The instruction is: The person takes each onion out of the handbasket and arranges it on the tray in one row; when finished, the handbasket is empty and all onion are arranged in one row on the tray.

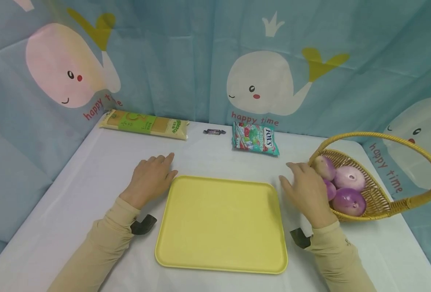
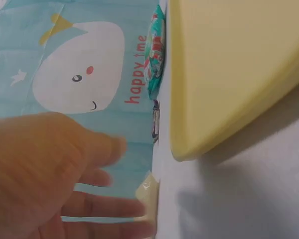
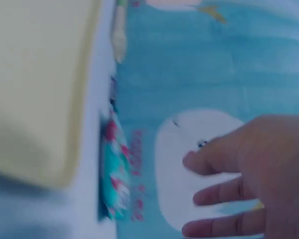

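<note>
My left hand (image 1: 150, 178) hovers by the upper left corner of a yellow tray (image 1: 220, 225), fingers loosely extended and holding nothing. On the other side, my right hand (image 1: 307, 190) is between the tray and a wicker basket (image 1: 378, 202), overlapping the basket's left rim in the head view. Its fingers (image 3: 219, 194) are spread with nothing in them. Several purple-and-white round vegetables (image 1: 350, 178) lie in the basket. Beyond the tray are a green Fox's candy bag (image 1: 255, 139), a small dark wrapped candy (image 1: 214, 132) and a long yellow-green noodle packet (image 1: 144, 123).
The basket's tall arched handle (image 1: 383, 136) rises at the right. A blue curtain (image 1: 186, 61) printed with whales hangs along the back of the white table (image 1: 91, 170) and down its sides. Dark wrist mounts (image 1: 143, 225) project from both sleeves near the tray's sides.
</note>
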The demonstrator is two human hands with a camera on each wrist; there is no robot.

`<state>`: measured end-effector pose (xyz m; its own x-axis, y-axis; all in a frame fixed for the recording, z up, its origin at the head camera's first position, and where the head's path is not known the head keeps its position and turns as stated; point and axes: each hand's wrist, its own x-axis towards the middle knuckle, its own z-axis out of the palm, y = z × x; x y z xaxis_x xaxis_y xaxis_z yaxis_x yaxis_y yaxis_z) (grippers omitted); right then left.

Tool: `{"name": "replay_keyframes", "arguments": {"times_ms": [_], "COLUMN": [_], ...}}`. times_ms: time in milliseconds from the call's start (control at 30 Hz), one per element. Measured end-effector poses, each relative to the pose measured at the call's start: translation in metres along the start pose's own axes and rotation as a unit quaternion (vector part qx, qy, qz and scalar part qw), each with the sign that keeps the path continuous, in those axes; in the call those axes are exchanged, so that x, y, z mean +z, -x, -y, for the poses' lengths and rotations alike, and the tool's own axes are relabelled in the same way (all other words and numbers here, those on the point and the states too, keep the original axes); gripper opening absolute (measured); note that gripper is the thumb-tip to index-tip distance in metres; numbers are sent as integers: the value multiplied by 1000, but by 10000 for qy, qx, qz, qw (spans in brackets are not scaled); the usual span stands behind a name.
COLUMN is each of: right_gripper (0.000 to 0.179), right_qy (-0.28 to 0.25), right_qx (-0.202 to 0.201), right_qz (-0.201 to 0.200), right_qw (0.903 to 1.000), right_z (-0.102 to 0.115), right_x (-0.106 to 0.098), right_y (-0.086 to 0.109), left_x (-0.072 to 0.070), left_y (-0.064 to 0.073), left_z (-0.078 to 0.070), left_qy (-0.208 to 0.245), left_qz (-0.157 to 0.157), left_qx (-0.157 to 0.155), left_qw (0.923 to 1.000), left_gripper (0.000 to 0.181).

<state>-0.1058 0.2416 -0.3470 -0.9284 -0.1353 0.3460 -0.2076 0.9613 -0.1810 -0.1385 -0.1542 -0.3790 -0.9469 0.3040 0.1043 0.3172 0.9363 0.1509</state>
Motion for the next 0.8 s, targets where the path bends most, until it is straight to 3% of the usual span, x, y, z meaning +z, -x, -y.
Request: {"name": "replay_keyframes", "arguments": {"times_ms": [67,133,233,367,500,700,800], "right_gripper": [34,28,29,48,61,66,65], "right_qy": [-36,30,177,351,399,344,242], "right_qx": [170,434,868,1214,1235,1170,1168], "right_qz": [-328,-283,226,1163,1665,2406,2547], "right_qw": [9993,9987,9958,9851,9775,9629,9596], "right_z": [-8,-18,-34,-48,-54,-65,-70], "right_x": [-7,-14,-23,-30,-31,-37,-39], "right_y": [0,0,1,1,0,-1,1], "left_x": [1,1,4,7,10,13,13], "left_y": [0,-1,-3,-5,-8,-9,-10], "left_z": [1,2,4,6,8,11,11], "left_qy": [447,922,1447,1943,2185,2257,2269], "left_qz": [133,392,754,1125,1361,1480,1511], "left_qx": [6,-61,-157,-189,-156,-180,-170], "left_qw": [9989,9949,9865,9743,9662,9627,9620], "left_gripper": [47,41,35,30,26,24,24]}}
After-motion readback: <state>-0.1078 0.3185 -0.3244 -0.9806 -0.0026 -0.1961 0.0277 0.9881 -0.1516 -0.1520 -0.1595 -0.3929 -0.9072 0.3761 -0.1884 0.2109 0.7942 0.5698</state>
